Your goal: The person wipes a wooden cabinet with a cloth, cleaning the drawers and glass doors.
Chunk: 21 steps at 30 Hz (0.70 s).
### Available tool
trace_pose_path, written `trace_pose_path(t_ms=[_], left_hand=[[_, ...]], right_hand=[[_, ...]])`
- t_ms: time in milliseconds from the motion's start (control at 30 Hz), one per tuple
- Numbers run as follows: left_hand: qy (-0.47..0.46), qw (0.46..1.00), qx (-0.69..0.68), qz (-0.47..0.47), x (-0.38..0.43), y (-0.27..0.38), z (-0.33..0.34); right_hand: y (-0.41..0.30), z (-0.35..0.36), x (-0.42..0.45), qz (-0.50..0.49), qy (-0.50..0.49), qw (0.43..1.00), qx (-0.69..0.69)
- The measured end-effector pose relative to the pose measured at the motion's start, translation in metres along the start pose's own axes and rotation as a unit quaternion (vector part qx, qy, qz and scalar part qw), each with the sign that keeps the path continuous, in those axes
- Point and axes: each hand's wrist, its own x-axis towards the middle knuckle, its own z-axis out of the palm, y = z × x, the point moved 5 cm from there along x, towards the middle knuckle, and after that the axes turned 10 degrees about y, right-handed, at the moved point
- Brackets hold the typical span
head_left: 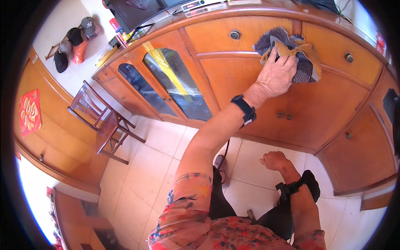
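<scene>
A crumpled cloth (304, 67), striped dark and grey with a mustard-yellow part, lies bunched under my left hand (279, 70). That hand grips it with bent fingers against the front of a wooden cabinet (243, 75), at the divider between two drawers. Round metal knobs sit to either side, a left knob (234, 34) and a right knob (349, 57). Lower down, my right hand (275, 160) hangs over the tiled floor with its fingers curled and nothing visible in it. Both wrists wear black straps.
A wooden chair (109, 128) stands at the left, near glass cabinet doors (178, 84) with yellow tape. A television (137, 12) and cables rest on the cabinet top. Caps (75, 36) hang on the left wall. My shoe (222, 170) is on the floor tiles (162, 137).
</scene>
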Motion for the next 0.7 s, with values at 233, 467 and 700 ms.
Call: trace_pose_path(t_ms=[233,467,700], left_hand=[[-0.102,0.981,-0.076,-0.143,-0.013,-0.039,0.004],[0.010,0.979,-0.019,-0.202,-0.068,-0.033,0.005],[0.014,0.989,-0.062,-0.133,0.013,-0.018,0.003]], right_hand=[[0.008,-0.011,-0.005,0.019,0.033,0.999,0.011],[0.006,-0.012,-0.015,0.028,0.011,0.999,0.024],[0.024,-0.011,-0.017,0.045,0.006,0.999,0.003]])
